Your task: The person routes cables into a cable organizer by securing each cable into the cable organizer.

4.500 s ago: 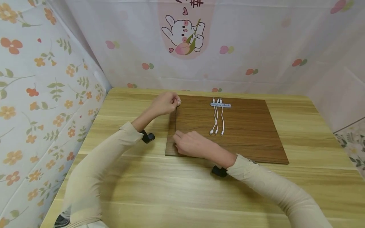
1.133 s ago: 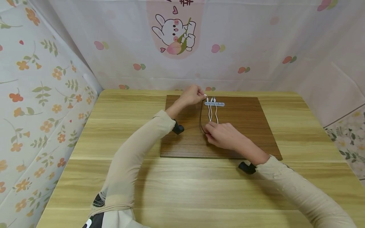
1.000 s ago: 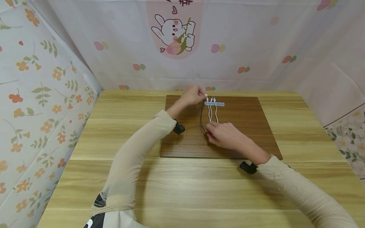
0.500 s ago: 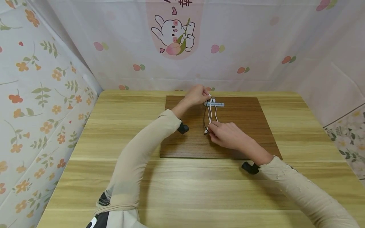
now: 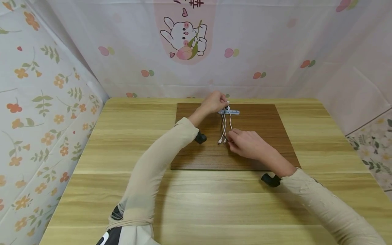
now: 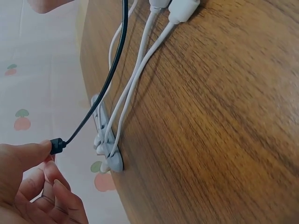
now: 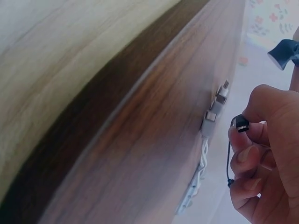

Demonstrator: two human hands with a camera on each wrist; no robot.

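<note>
A thin black cable [image 6: 116,65] runs between my hands above the brown board. In the left wrist view, my left hand [image 6: 35,179] pinches the cable's black plug [image 6: 57,145] between thumb and finger. That hand [image 5: 213,102] is over the left part of the pale blue cable holder [image 5: 235,112], at the board's far side. My right hand [image 5: 249,144] is nearer me and, in the right wrist view, pinches the other black end [image 7: 241,123]. Several white cables [image 5: 230,119] sit in the holder, their loose ends [image 5: 219,140] toward me.
The dark brown board [image 5: 263,136] lies on a light wood table [image 5: 196,200]. Behind hangs a white printed cloth [image 5: 245,30], with a floral cloth [image 5: 33,112] at the left. A black wrist camera [image 5: 271,180] hangs under the right wrist.
From the board's left edge, both hands have carried the black cable right to the holder. In the last second they have shifted slightly further right, and the white cable ends have come into view.
</note>
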